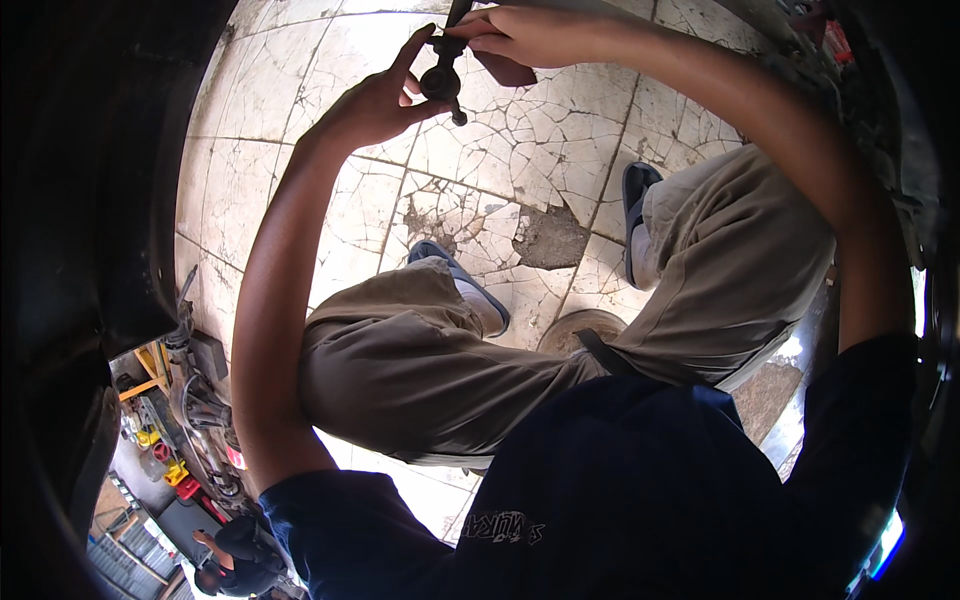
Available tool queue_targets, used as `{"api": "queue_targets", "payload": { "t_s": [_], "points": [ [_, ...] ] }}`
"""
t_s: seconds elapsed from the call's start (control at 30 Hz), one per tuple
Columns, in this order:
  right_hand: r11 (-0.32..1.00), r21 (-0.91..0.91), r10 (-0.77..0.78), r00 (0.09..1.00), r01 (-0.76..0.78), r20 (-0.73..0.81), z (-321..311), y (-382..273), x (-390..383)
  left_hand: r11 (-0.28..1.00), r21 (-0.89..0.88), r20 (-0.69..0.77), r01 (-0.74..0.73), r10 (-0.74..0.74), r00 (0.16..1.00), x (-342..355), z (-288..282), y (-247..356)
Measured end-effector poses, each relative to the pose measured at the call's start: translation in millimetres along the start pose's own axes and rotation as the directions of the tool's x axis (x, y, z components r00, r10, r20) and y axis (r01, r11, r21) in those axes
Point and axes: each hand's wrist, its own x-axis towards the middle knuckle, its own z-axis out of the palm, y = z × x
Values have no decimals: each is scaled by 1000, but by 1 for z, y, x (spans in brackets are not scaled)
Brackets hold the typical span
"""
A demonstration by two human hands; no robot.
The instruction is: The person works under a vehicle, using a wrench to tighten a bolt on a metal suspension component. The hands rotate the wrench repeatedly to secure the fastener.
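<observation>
Nearest: dark shirt (620, 480), then khaki trousers (420, 375). Dark metal part (439, 83) is up at the top edge, between the hands. Left hand (372, 110) grips it, thumb and forefinger spread around the rounded body. Right hand (508, 36) looks pinched on its upper end; frame edge crops that bit. Below everything, cracked tile floor (480, 145), sandaled feet on it. Far lower left: another person (245, 565).

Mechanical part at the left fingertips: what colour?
The mechanical part is dark, nearly black; head view.
</observation>
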Motion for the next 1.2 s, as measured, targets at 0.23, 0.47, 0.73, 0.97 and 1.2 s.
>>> {"api": "queue_targets", "payload": {
  "t_s": [0.23,0.47,0.73,0.97,1.2],
  "points": [
    [998,24,-49,997,50,-59,4,-7,0,997,12,32,71,-71,997,-4,-2,8],
    [999,29,-14,1000,14,-5,-6,-21,-1,1000,21,0,12,-12,1000,-4,-2,5],
    [998,62,-6,999,9,-40,-1,-17,1,1000,-16,5,13,-13,1000,-3,0,0],
    [996,90,-3,999,6,-35,-2,-17,-1,1000,-22,0,-4,4,1000,-3,1,1],
    [993,112,-18,999,21,-28,-3,-15,1,1000,-6,-1,18,-18,1000,-6,1,1]
  ]
}}
